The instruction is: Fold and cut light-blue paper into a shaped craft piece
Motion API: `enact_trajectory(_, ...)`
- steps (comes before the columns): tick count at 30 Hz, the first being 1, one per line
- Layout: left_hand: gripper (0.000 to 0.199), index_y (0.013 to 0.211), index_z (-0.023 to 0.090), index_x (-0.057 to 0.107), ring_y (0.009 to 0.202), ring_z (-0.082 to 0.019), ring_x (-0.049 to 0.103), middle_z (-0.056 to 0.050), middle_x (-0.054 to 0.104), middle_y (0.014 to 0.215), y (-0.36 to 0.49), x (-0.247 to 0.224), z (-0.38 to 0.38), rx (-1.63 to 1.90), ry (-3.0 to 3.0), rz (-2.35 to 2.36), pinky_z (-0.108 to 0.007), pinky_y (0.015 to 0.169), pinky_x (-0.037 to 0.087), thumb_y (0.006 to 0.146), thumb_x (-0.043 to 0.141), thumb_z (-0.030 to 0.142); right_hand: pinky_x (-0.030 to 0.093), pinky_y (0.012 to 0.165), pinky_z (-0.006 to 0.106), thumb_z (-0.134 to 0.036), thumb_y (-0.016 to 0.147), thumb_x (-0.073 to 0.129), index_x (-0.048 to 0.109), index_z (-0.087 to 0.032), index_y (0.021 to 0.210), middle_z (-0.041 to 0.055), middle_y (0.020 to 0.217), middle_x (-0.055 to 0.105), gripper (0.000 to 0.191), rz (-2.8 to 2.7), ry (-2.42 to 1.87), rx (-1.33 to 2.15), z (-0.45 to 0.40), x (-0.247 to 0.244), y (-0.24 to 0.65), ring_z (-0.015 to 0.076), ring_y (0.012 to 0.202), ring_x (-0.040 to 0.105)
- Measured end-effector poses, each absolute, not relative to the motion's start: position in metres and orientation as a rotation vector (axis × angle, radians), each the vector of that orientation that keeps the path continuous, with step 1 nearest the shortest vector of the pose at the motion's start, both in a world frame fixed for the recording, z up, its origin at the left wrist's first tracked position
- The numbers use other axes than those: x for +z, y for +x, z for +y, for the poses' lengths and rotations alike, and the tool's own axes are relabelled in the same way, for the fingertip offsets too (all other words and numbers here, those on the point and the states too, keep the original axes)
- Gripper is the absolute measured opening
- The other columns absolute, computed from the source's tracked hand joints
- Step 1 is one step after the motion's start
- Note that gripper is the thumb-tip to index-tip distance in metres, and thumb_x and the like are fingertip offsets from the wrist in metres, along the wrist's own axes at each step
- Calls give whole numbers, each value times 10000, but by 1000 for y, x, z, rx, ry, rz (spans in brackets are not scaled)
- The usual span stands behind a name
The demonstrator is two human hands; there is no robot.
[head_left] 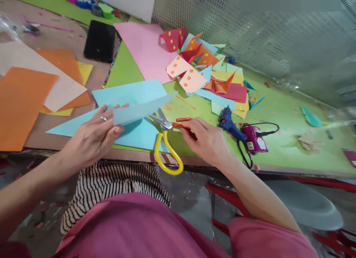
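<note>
Pink shirt [133,228] nearest. Person's left hand [93,137] pinching light-blue paper [139,111] above green tabletop [286,150]; right hand [207,141] gripping spread scissors [167,125] by red handle [183,119], yellow handle [179,164] overhanging tabletop edge.

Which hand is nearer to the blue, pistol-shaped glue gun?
Right. The right hand, gripping the metal-bladed scissors by their red handle, is close beside the glue gun; the left hand, holding a light-blue paper sheet, is much farther left.

Craft workspace, green worktable [289,135], coloured paper sheets [25,106] at left, scissors [167,125] near, glue gun [230,125] at right, tubs [81,2] far left, scrap-littered floor [190,208]
</note>
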State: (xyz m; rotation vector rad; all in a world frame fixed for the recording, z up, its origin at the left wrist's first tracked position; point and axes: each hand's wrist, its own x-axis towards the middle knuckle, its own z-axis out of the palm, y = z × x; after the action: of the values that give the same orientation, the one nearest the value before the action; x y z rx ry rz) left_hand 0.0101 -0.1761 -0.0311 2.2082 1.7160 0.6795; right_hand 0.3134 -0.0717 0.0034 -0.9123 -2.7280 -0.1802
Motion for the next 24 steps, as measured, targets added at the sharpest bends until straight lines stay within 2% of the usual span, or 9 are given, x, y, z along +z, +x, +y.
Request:
enact_trajectory(2, 446, 749, 247, 424, 932, -192, 669, 0, 600, 797, 7, -33, -178, 744, 2118, 1786, -396, 958, 544, 1105, 204, 402, 368, 536, 234, -175, 980, 564, 658, -173, 955, 32, 942, 778, 97, -2700, -907, -171, -73, 6, 318, 96, 668, 624)
enact_trajectory(4, 437, 720, 259, 347, 745, -157, 600, 14, 501, 703, 5, -34, -181, 775, 2060, 1824, -345, 771, 533, 1106, 207, 406, 379, 529, 228, -158, 963, 588, 659, -170, 946, 25, 931, 781, 74, -2679, -899, -173, -75, 7, 320, 85, 633, 612)
enact_trajectory(6, 423, 714, 265, 313, 705, -153, 556, 17, 450, 673, 3, -35, -182, 797, 2049, 1810, -332, 701, 500, 1105, 222, 399, 389, 532, 231, -164, 964, 587, 662, -171, 952, 28, 931, 783, 76, -2697, -899, -158, -76, 7, 319, 94, 655, 633)
enact_trajectory(10, 426, 698, 269, 253, 747, -164, 562, 16, 412, 659, 5, -35, -180, 845, 2134, 1744, -329, 693, 483, 1106, 245, 390, 396, 534, 241, -181, 982, 558, 661, -174, 950, 40, 951, 787, 108, -2715, -925, -161, -74, 9, 315, 116, 697, 666)
enact_trajectory(14, 451, 686, 255, 240, 565, -110, 461, 50, 290, 573, 9, -33, -172, 1124, 2287, 1640, -251, 521, 362, 1113, 250, 399, 412, 532, 239, -214, 990, 557, 660, -182, 938, 35, 918, 785, 119, -2685, -962, -202, -69, 24, 321, 112, 641, 649)
enact_trajectory(17, 456, 685, 251, 243, 541, -96, 437, 62, 251, 563, 11, -30, -169, 1192, 2316, 1623, -229, 518, 339, 1114, 265, 404, 431, 530, 235, -204, 978, 571, 664, -192, 940, 29, 924, 790, 101, -2732, -956, -134, -70, 33, 326, 113, 644, 660)
enact_trajectory(20, 472, 671, 251, 254, 583, -110, 502, 56, 290, 556, 9, -31, -170, 1144, 2361, 1620, -227, 563, 391, 1114, 247, 413, 446, 555, 239, -188, 972, 575, 671, -198, 971, 30, 967, 797, 97, -2759, -913, -115, -74, 30, 321, 128, 721, 698)
enact_trajectory(22, 490, 660, 241, 329, 665, -132, 591, 39, 417, 574, 8, -33, -172, 1099, 2418, 1590, -250, 655, 465, 1113, 242, 406, 432, 551, 246, -184, 978, 564, 667, -193, 965, 34, 956, 794, 104, -2747, -904, -130, -75, 22, 314, 131, 732, 698)
enact_trajectory(24, 483, 773, 209, 544, 901, -181, 696, -5, 669, 785, 8, -37, -173, 1021, 2442, 1561, -323, 844, 529, 1112, 254, 394, 419, 551, 253, -181, 986, 549, 662, -185, 960, 36, 940, 788, 116, -2736, -900, -142, -73, 12, 306, 129, 723, 687)
